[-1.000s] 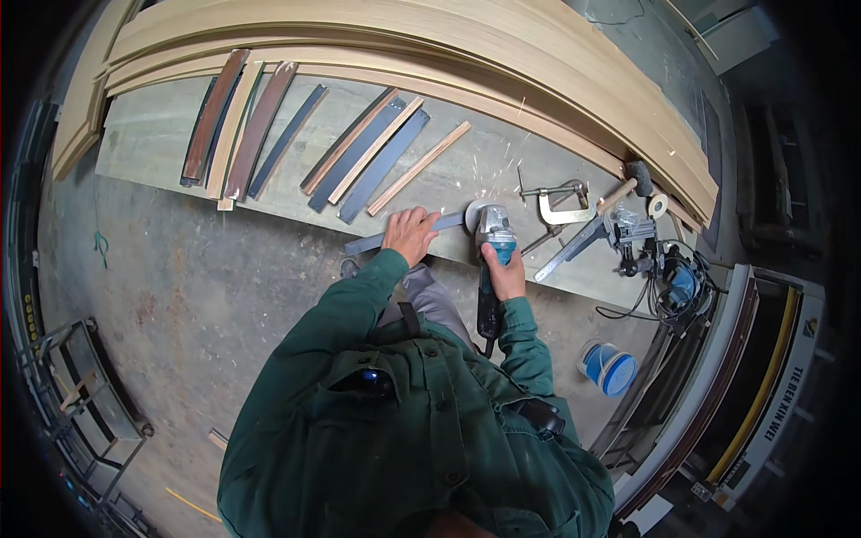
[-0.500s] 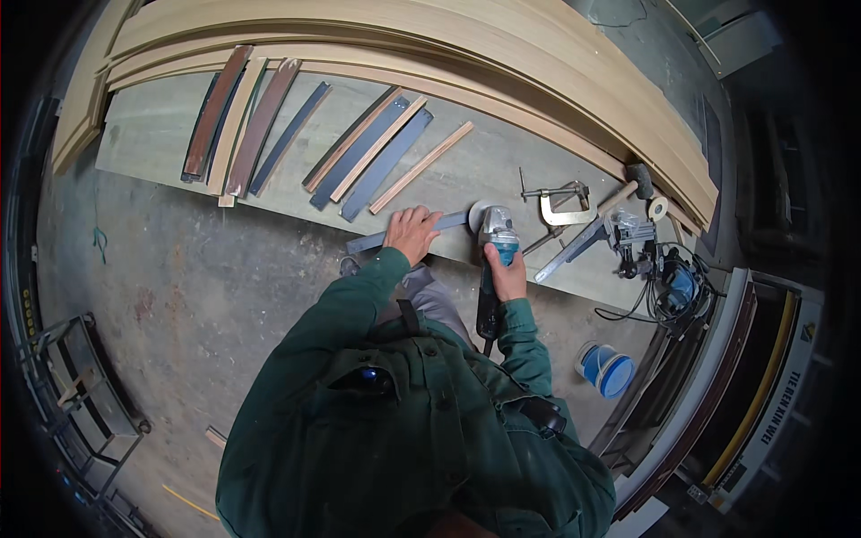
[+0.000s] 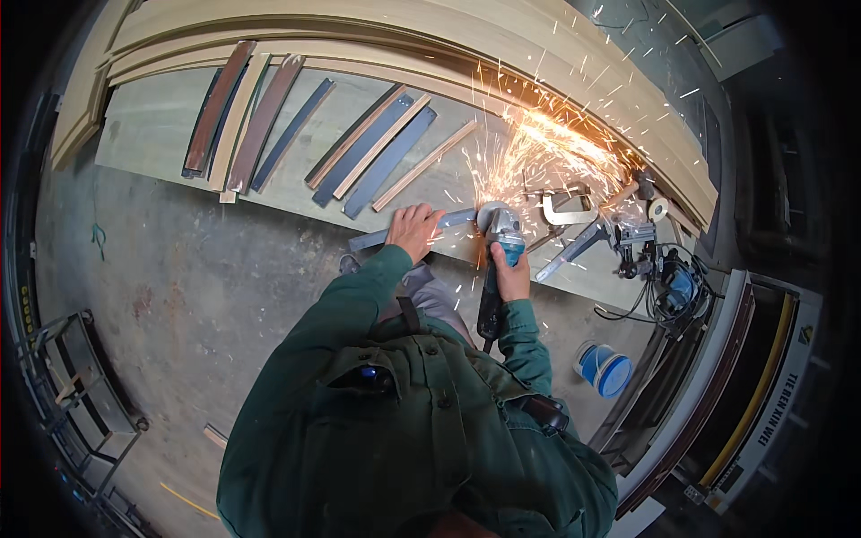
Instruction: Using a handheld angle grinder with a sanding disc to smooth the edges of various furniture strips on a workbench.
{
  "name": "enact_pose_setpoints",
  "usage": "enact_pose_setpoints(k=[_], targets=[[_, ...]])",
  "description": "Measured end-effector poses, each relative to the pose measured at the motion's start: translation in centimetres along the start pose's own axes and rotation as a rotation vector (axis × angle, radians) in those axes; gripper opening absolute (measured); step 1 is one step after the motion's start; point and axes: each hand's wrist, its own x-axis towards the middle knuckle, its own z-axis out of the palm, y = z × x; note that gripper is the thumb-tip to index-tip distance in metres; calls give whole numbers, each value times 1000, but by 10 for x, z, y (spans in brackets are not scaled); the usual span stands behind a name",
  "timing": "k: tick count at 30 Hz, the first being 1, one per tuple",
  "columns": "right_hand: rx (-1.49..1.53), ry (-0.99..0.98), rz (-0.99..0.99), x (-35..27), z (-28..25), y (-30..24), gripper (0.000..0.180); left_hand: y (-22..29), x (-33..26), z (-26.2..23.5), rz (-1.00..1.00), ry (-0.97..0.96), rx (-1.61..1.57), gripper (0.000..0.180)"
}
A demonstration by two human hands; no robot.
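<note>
Grinder (image 3: 507, 235) nudged right, sparking; left hand (image 3: 413, 233) holding strip (image 3: 459, 218).

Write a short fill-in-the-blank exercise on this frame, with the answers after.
1. The right hand grips a grinder throwing off bright ____.
2. The strip under the left hand lies to the ____ of the grinder.
3. A C-shaped ____ lies on the table.
4. The bucket on the floor is white and ____.

Missing words: sparks; left; clamp; blue.
</note>
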Motion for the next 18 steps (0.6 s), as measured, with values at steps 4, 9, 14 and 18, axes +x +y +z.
enact_pose_setpoints(k=[4,9,14,18], targets=[[-1,7,-25,0,0,-9,66,1,-1,0,-6,6,-14,40],[-46,-71,-36,-3,10,-24,69,3,0,0,-8,5,-5,39],[-40,-92,-6,-2,7,-26,69,1,0,2,-4,21,1,40],[-58,-56,0,-4,2,-18,67,0,0,2,-4,3,7,41]])
